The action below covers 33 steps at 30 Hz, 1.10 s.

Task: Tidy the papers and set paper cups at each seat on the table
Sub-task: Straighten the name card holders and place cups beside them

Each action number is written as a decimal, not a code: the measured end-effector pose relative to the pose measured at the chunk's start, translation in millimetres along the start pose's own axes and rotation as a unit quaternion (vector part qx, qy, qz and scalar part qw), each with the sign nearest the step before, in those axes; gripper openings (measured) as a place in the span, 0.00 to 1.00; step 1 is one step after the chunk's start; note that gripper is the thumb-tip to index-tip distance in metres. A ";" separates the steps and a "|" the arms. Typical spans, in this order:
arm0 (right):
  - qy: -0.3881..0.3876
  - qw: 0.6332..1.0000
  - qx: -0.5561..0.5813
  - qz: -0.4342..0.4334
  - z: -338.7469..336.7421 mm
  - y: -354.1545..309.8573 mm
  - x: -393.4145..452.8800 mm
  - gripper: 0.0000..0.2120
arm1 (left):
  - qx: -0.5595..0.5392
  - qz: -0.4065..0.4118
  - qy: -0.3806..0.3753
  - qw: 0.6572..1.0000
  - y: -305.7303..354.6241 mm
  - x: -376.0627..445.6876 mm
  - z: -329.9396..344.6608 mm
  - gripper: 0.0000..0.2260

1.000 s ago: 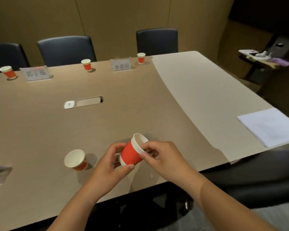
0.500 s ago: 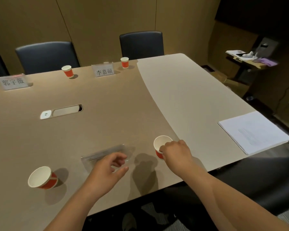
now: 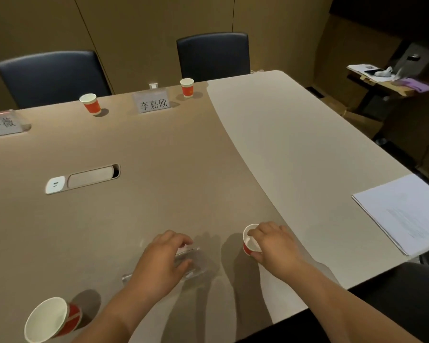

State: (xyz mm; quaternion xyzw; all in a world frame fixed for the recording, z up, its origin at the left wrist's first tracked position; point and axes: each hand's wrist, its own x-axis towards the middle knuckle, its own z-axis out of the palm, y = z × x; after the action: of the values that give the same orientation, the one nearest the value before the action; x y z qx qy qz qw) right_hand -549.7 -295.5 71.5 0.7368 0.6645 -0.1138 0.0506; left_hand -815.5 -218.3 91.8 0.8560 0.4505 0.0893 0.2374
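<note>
1. Right hand (image 3: 274, 246) pinches the red cup (image 3: 250, 241), standing on the counter (image 3: 295, 149) near its edge.
2. Left hand (image 3: 162, 262) curls round a clear name stand (image 3: 196, 262).
3. Next, I think: let go, set more cups.

We note a matt, smooth tabletop (image 3: 159, 149) under the fingers; the paper cup (image 3: 248, 246) at our right fingertips has a matt red wall and white rim; the name stand (image 3: 193, 261) beneath our left fingers is clear, glossy plastic
</note>
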 end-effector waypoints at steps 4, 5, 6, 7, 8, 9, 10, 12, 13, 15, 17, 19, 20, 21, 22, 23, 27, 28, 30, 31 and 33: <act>0.020 0.999 0.013 -0.036 -12.3 4.6 -2.3 0.33 | 0.122 -0.059 -0.090 0.987 -1.7 9.1 7.0 0.31; -0.002 0.999 0.004 -0.043 -12.4 5.4 1.6 0.38 | 0.147 -0.071 -0.113 0.980 -2.5 10.9 10.4 0.34; -0.025 0.998 -0.009 -0.053 -11.5 6.3 7.9 0.41 | 0.166 -0.080 -0.129 0.974 -5.2 13.5 15.1 0.36; -0.049 0.997 -0.021 -0.061 -10.3 6.9 12.5 0.43 | 0.182 -0.086 -0.143 0.969 -7.9 15.5 19.8 0.38; -0.073 0.995 -0.031 -0.065 -8.9 6.9 16.7 0.43 | 0.195 -0.092 -0.155 0.964 -11.1 17.3 24.3 0.38; -0.092 0.993 -0.038 -0.067 -7.7 6.4 20.1 0.41 | 0.206 -0.101 -0.166 0.959 -14.0 18.9 28.1 0.37; -0.106 0.992 -0.043 -0.062 -6.0 5.6 22.2 0.38 | 0.214 -0.107 -0.178 0.955 -16.3 19.9 30.8 0.36; -0.107 0.992 -0.045 -0.041 -2.9 4.9 26.9 0.32 | 0.221 -0.116 -0.196 0.948 -19.5 21.6 35.8 0.30; -0.103 0.994 -0.041 -0.024 -2.2 4.7 28.8 0.30 | 0.222 -0.119 -0.200 0.947 -21.0 21.6 37.7 0.26; -0.099 0.995 -0.029 -0.001 -3.2 6.6 32.4 0.32 | 0.220 -0.122 -0.200 0.947 -24.3 21.4 40.2 0.22; -0.102 0.994 -0.031 -0.013 -3.7 10.5 34.3 0.38 | 0.211 -0.124 -0.193 0.950 -27.1 20.6 42.5 0.22; -0.109 0.992 -0.048 -0.039 -4.4 13.3 36.5 0.39 | 0.206 -0.125 -0.184 0.953 -28.7 20.0 44.2 0.22; -0.111 0.991 -0.057 -0.044 -4.2 13.9 37.6 0.37 | 0.205 -0.126 -0.182 0.953 -28.8 19.2 44.9 0.22; -0.112 0.991 -0.060 -0.039 -3.8 14.4 38.8 0.35 | 0.206 -0.125 -0.180 0.954 -28.9 18.5 45.5 0.23; -0.110 0.992 -0.059 -0.030 -4.2 14.3 39.3 0.33 | 0.207 -0.124 -0.177 0.954 -28.9 18.0 46.1 0.23; -0.109 0.992 -0.056 -0.022 -4.2 13.6 40.2 0.32 | 0.208 -0.125 -0.175 0.954 -28.9 17.7 46.3 0.23; -0.107 0.993 -0.047 -0.016 -1.5 12.2 42.6 0.29 | 0.207 -0.124 -0.170 0.955 -28.4 17.9 46.6 0.23; -0.107 0.993 -0.046 -0.015 -1.0 12.3 43.1 0.29 | 0.208 -0.124 -0.169 0.955 -28.1 18.2 46.1 0.23; -0.108 0.993 -0.041 -0.015 0.2 13.4 43.7 0.30 | 0.212 -0.123 -0.169 0.955 -26.5 18.4 45.3 0.22; -0.109 0.993 -0.037 -0.013 0.6 14.0 43.9 0.31 | 0.215 -0.122 -0.169 0.954 -25.8 18.4 45.4 0.22; -0.113 0.993 -0.031 -0.009 0.0 13.9 43.5 0.32 | 0.220 -0.122 -0.172 0.952 -25.0 18.2 45.7 0.23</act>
State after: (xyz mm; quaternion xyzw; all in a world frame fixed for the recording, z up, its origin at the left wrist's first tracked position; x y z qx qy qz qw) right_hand -532.0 -254.9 60.2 0.7113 0.6644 -0.1761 0.1470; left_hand -806.4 -206.3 38.7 0.8278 0.5126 -0.1901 0.1262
